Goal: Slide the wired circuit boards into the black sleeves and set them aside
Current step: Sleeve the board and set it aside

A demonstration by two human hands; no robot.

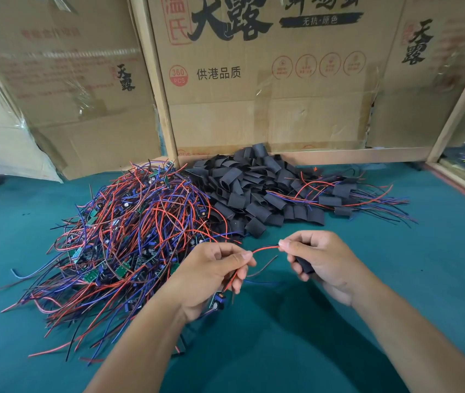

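Observation:
My left hand (211, 272) pinches the wires of one small circuit board (217, 301), which hangs below my fingers. Its red wire (264, 249) arcs across to my right hand (320, 258), which pinches the wire's end and also holds a black sleeve (304, 265) against the palm. A big tangle of wired boards (129, 236) with red, blue and black leads lies to the left. A heap of empty black sleeves (249, 188) sits behind my hands. Sleeved boards (342, 194) with trailing wires lie at the right.
Everything rests on a green felt table (282, 321). Printed cardboard boxes (254, 80) in a wooden frame (353, 157) wall off the back. A wooden ledge (458, 177) runs along the right edge.

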